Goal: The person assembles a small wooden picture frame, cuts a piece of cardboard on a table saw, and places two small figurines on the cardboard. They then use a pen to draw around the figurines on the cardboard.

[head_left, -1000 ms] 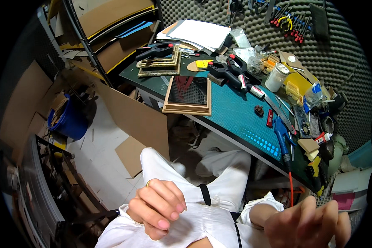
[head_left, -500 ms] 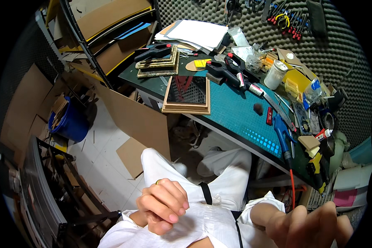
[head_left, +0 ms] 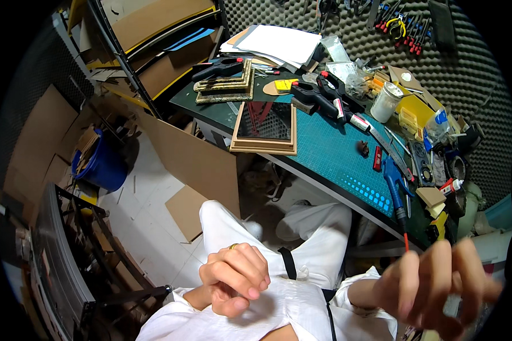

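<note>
In front of my lap hangs my left hand [head_left: 236, 278], a ring on one finger. Its fingers are loosely curled and nothing shows between them. My right hand [head_left: 438, 290] is raised at the lower right, slightly blurred, with fingers bent but apart and nothing seen in it. Nearest to it on the bench is a blue air blow gun [head_left: 393, 184] with a red hose. A wooden frame with a dark, glossy panel [head_left: 264, 121] lies at the bench's front edge, away from both hands. Beside the frame is a teal cutting mat [head_left: 324, 153].
Stacked ornate frame pieces [head_left: 224, 91] bear a black spring clamp [head_left: 217, 69]. More black clamps [head_left: 313, 99] lie near a white-filled jar [head_left: 386, 102]. A red block [head_left: 377, 158] rests on the mat. A blue bin [head_left: 99, 162] and a large brown board [head_left: 190, 159] stand at left.
My right hand has risen and its fingers have spread further apart. My left hand stays curled with little movement. The whole view has shifted slightly, the bench things appearing farther right.
</note>
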`<control>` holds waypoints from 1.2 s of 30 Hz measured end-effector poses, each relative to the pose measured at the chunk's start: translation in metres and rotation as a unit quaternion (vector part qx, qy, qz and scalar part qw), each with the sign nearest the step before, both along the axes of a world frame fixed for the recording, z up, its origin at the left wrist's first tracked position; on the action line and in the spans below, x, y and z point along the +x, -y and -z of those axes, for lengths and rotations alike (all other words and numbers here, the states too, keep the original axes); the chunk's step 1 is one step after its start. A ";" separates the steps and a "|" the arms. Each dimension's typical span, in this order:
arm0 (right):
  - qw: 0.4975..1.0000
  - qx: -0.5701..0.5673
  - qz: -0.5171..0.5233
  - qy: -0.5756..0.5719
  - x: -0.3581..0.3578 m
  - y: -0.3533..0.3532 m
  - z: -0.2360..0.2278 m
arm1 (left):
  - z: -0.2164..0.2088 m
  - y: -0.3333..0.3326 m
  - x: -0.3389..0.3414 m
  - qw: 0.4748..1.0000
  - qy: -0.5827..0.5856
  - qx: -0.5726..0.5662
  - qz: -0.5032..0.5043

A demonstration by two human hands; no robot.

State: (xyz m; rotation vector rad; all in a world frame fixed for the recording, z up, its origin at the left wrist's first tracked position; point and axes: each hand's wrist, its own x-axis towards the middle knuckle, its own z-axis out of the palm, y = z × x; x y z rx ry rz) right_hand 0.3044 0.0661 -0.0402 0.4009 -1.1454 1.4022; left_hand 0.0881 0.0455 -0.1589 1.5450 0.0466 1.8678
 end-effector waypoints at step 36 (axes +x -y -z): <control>0.456 -0.031 0.682 0.572 0.043 -0.228 0.204 | 0.024 0.007 -0.011 0.989 -0.011 -0.141 -0.035</control>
